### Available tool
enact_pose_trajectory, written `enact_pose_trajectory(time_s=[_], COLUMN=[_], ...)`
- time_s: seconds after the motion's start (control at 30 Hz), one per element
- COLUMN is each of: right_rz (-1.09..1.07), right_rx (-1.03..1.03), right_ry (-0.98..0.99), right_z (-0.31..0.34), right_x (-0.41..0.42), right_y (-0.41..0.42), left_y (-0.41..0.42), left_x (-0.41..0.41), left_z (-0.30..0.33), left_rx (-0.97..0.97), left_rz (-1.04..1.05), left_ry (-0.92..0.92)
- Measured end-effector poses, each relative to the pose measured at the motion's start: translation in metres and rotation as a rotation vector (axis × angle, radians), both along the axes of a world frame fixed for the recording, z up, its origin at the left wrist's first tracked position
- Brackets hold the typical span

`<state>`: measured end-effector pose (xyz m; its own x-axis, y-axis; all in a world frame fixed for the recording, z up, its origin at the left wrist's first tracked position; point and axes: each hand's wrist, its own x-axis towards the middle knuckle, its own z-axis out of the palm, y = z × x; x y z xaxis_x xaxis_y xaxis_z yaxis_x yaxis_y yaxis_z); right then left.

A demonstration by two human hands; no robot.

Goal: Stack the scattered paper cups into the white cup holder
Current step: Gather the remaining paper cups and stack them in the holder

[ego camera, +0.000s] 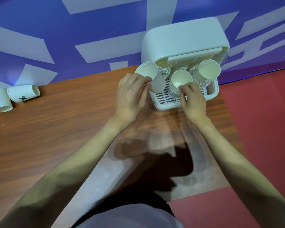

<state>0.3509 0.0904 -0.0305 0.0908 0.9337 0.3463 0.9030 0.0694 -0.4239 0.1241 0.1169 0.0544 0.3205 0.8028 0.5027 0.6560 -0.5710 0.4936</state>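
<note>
While your right hand (193,99) pinches the middle stack (179,83) steady in the cup holder (212,94), left-hand fingers (145,79) grip a tilted cup (152,78) ready to nest.

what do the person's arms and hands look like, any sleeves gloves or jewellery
Both forearms are bare up to the frame's edge, with no sleeves in view. The left hand and right hand wear no gloves, and no rings, watch or bracelets show on the fingers or wrists. A pale grey garment shows at the bottom of the view.
</note>
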Motion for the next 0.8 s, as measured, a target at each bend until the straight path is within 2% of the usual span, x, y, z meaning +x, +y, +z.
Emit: enact_pose_trajectory(time_s=[0.17, 0.33, 0.47, 0.6, 0.8], right_rz=[0.004, 0.023, 0.033, 0.002, -0.009], right_rx=[-0.133, -0.179, -0.176, -0.143, -0.197], right_ry=[-0.012, 0.040, 0.098, 0.145, 0.087], right_z=[0.000, 0.005, 0.010, 0.015, 0.015], right_x=[0.000, 0.003, 0.007, 0.013, 0.021], right_y=[0.002, 0.001, -0.011, -0.035, -0.059], left_y=[0.008, 0.016, 0.023, 0.026, 0.028], left_x=[0.015, 0.041, 0.064, 0.076, 0.087], left_z=[0.000, 0.001, -0.006, -0.012, -0.031], left_rx=[0.053, 0.113, 0.155, 0.182, 0.122], left_rz=[-0.083, -0.226, -0.251, -0.327, -0.342], left_ry=[-0.009, 0.016, 0.071, 0.166, 0.380])
